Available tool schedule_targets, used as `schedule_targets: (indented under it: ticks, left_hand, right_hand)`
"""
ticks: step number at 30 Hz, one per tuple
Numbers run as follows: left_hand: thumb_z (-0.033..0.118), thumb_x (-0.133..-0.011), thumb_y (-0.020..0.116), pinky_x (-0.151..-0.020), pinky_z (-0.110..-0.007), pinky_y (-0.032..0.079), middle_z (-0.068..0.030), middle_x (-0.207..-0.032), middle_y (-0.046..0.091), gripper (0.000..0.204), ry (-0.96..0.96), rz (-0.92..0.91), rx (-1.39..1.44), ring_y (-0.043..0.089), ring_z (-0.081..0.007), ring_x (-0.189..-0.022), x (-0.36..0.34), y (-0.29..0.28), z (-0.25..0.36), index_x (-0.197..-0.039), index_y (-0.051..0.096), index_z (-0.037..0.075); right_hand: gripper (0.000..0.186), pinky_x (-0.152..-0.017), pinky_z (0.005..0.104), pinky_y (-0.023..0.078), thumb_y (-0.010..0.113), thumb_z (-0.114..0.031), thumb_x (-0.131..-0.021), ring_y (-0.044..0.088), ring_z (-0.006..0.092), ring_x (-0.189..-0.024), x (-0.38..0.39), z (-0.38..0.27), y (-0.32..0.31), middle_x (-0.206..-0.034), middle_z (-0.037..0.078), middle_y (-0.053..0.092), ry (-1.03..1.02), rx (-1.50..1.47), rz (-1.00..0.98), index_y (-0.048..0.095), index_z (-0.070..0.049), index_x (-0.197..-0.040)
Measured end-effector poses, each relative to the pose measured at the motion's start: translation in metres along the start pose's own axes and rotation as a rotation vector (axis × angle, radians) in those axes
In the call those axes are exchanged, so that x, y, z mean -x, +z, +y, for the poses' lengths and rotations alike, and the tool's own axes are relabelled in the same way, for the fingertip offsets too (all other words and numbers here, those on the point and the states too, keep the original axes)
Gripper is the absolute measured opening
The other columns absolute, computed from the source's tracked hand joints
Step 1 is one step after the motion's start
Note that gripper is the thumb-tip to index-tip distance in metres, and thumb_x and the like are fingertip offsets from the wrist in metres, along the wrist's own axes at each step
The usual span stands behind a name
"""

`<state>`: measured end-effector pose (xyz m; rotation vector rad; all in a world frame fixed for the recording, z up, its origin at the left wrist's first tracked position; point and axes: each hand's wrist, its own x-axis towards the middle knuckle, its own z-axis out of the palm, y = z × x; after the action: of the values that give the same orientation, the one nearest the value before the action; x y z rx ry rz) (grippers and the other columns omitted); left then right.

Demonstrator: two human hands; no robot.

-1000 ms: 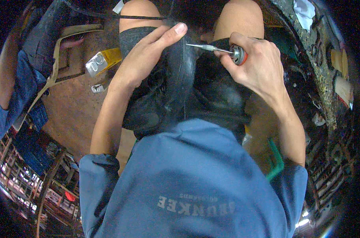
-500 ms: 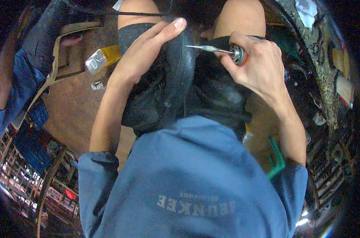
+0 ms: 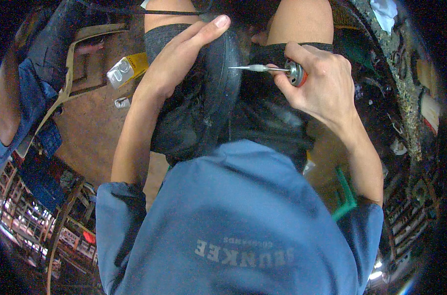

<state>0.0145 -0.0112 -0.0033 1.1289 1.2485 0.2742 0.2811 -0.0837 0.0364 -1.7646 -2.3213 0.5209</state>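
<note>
A dark, curved rubber piece that looks like a tyre lies across my lap between my knees. My left hand rests over its left side, thumb stretched along the top; the other fingers are mostly hidden. My right hand is closed round a handheld tool with a round metal body and an orange-red band. From that body a thin shaft with a pale, pointed tip reaches left, over the rubber's right edge. Whether the tip touches the rubber I cannot tell.
On the brown floor to the left are a yellow and silver can and a small whitish piece. Another person's arm shows at far left. A rough, dirt-crusted beam runs down the right, and a green frame stands by my right elbow.
The pointed tip has shifted slightly toward me along the rubber. My left hand has moved a little away from me, its thumb still stretched out.
</note>
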Motion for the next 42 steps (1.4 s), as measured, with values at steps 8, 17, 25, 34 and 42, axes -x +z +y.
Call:
schedule_targets:
  ticks: [8, 17, 25, 34, 42]
  left_hand:
    - [0.068, -0.105, 0.064, -0.115, -0.034, 0.044, -0.0149, -0.132, 0.073, 0.082, -0.049, -0.021, 0.045, 0.066, -0.0228, -0.125, 0.0, 0.002, 0.004, -0.14, 0.069, -0.006]
    - [0.064, -0.106, 0.065, -0.104, -0.035, 0.054, -0.0137, -0.121, 0.077, 0.073, -0.017, 0.065, 0.281, 0.072, -0.0224, -0.112, 0.0, 0.001, 0.0, -0.132, 0.072, -0.004]
    - [0.062, -0.113, 0.048, -0.083, -0.045, 0.067, -0.0182, -0.11, 0.079, 0.064, 0.255, -0.141, 0.774, 0.079, -0.0305, -0.093, 0.028, -0.057, 0.05, -0.13, 0.067, 0.003]
    - [0.057, -0.114, 0.049, -0.094, -0.045, 0.062, -0.0153, -0.113, 0.076, 0.06, 0.339, 0.398, 0.621, 0.075, -0.0285, -0.101, 0.049, -0.017, 0.011, -0.137, 0.062, 0.003]
    - [0.053, -0.115, 0.051, -0.099, -0.044, 0.059, -0.0145, -0.115, 0.075, 0.054, 0.387, 0.454, 0.668, 0.074, -0.0277, -0.106, 0.045, -0.014, 0.003, -0.132, 0.065, 0.003]
  right_hand:
    - [0.036, -0.059, 0.0512, 0.06, 0.077, -0.046, -0.091, 0.074, 0.0374, -0.067, 0.008, 0.0, 0.002, -0.078, 0.013, 0.074, -0.073, 0.044, 0.003, 0.07, -0.011, -0.089]
    - [0.04, -0.057, 0.0487, 0.059, 0.083, -0.047, -0.089, 0.074, 0.0363, -0.067, 0.017, -0.004, 0.008, -0.078, 0.012, 0.072, -0.149, -0.001, 0.127, 0.067, -0.011, -0.088]
    - [0.08, -0.089, 0.0365, 0.06, 0.096, -0.038, -0.085, 0.076, 0.0181, -0.096, 0.043, -0.075, -0.013, -0.102, 0.008, 0.081, 0.282, -1.09, 0.078, 0.063, -0.01, -0.152]
    - [0.079, -0.098, 0.0375, 0.057, 0.091, -0.036, -0.09, 0.078, 0.0244, -0.105, 0.062, -0.124, 0.008, -0.132, 0.023, 0.076, 0.571, -0.806, -0.091, 0.06, -0.015, -0.16]
    - [0.069, -0.094, 0.037, 0.058, 0.088, -0.037, -0.093, 0.079, 0.0279, -0.095, 0.065, -0.117, 0.024, -0.113, 0.02, 0.081, 0.557, -0.741, -0.052, 0.065, -0.018, -0.155]
